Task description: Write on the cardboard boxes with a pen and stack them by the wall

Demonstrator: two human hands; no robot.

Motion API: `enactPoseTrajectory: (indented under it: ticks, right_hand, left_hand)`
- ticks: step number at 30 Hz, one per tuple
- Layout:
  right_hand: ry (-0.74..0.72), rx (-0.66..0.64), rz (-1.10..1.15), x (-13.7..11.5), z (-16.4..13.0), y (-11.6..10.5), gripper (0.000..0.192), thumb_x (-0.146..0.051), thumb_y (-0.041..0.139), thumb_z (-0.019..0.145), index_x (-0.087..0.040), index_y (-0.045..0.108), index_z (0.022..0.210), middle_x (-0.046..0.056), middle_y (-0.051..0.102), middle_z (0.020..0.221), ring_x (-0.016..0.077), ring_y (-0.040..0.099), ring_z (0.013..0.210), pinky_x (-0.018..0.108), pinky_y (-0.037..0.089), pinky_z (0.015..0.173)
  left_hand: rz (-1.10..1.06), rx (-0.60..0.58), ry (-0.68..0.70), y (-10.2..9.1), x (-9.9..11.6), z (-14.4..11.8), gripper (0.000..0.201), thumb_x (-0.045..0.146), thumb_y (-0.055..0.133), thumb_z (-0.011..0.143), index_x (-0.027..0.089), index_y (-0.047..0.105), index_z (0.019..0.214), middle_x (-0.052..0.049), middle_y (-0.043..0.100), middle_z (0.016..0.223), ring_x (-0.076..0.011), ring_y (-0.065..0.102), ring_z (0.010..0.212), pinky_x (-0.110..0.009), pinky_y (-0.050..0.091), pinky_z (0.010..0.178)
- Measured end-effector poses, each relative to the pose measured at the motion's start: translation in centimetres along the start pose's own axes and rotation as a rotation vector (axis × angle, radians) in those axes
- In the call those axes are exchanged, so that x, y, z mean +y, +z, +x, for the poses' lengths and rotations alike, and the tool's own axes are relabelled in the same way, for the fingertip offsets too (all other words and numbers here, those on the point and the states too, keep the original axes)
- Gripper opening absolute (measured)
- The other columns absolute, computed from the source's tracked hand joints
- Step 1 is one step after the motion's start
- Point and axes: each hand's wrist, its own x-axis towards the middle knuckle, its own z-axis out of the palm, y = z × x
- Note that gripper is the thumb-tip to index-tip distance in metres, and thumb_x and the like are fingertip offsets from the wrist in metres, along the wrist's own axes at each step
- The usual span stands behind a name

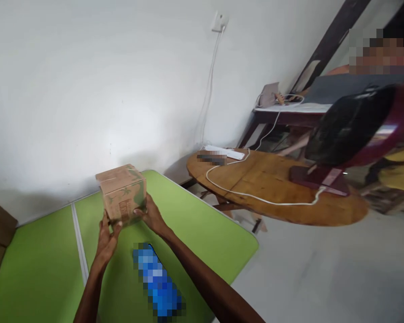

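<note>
We pinch a brown cardboard box with green print between left grip and right grip, each at a lower corner, over the lime-green, round-cornered worktop; whether its base touches, we cannot tell. Blurred blue oblong item lies at five o'clock from the box, oval brown wooden worktop at three.

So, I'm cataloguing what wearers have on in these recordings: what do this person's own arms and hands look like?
The left forearm and right forearm are bare, with no sleeve in view. The left hand and right hand are ungloved; no watch or bracelet shows. The fingers are too small to rule out rings.
</note>
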Motion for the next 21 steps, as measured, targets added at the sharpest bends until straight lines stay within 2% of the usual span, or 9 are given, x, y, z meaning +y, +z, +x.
enactPoseTrajectory:
  ticks: [3, 7, 10, 14, 18, 21]
  right_hand:
    - [0.016, 0.073, -0.043, 2.1, 2.7, -2.7, 0.094, -0.057, 0.088, 0.085, -0.023, 0.046, 0.163, 0.02, 0.06, 0.161, 0.0417, 0.057, 0.149, 0.065, 0.044, 0.13]
    - [0.04, 0.094, -0.056, 4.4, 7.3, -4.1, 0.092, -0.068, 0.087, 0.083, -0.019, 0.052, 0.153, 0.021, 0.068, 0.146, 0.0405, 0.067, 0.136, 0.061, 0.055, 0.12]
    - [0.034, 0.106, -0.05, 6.3, 11.2, -4.1, 0.095, -0.072, 0.086, 0.083, -0.019, 0.051, 0.154, 0.021, 0.068, 0.149, 0.0385, 0.068, 0.137, 0.057, 0.056, 0.119]
    - [0.057, 0.15, -0.08, 8.8, 15.4, -3.9, 0.091, -0.073, 0.084, 0.084, -0.021, 0.054, 0.151, 0.022, 0.068, 0.151, 0.04, 0.066, 0.14, 0.06, 0.053, 0.122]
    - [0.118, 0.196, -0.141, 10.7, 17.4, -3.7, 0.09, -0.073, 0.088, 0.079, -0.02, 0.059, 0.145, 0.023, 0.067, 0.151, 0.043, 0.062, 0.144, 0.063, 0.047, 0.126]
    - [0.187, 0.201, -0.184, 10.8, 17.6, -3.7, 0.083, -0.075, 0.086, 0.08, -0.021, 0.061, 0.138, 0.021, 0.073, 0.141, 0.0422, 0.067, 0.135, 0.063, 0.053, 0.12]
  left_hand:
    - [-0.026, -0.041, 0.016, 4.5, 0.1, 3.5, 0.064, 0.048, 0.076, 0.105, 0.023, 0.058, 0.161, -0.017, 0.057, 0.167, -0.0373, 0.063, 0.145, -0.065, 0.054, 0.12]
    - [-0.02, -0.059, -0.012, 8.1, 0.4, 8.0, 0.058, 0.045, 0.078, 0.105, 0.023, 0.063, 0.156, -0.016, 0.06, 0.164, -0.0363, 0.065, 0.142, -0.064, 0.057, 0.118]
    - [-0.017, -0.074, -0.021, 9.4, 0.5, 11.6, 0.057, 0.044, 0.078, 0.105, 0.023, 0.064, 0.155, -0.016, 0.06, 0.163, -0.0358, 0.065, 0.141, -0.063, 0.058, 0.116]
    - [-0.017, -0.103, -0.024, 10.3, 0.1, 15.8, 0.056, 0.045, 0.078, 0.105, 0.023, 0.064, 0.155, -0.016, 0.061, 0.163, -0.0361, 0.065, 0.143, -0.063, 0.058, 0.117]
    - [-0.029, -0.127, -0.04, 11.1, -0.3, 18.6, 0.058, 0.046, 0.077, 0.105, 0.023, 0.063, 0.156, -0.016, 0.058, 0.166, -0.0371, 0.062, 0.146, -0.065, 0.056, 0.119]
    - [-0.045, -0.127, -0.062, 11.8, 0.2, 20.0, 0.056, 0.046, 0.077, 0.105, 0.023, 0.064, 0.155, -0.016, 0.059, 0.166, -0.0366, 0.063, 0.145, -0.064, 0.056, 0.119]
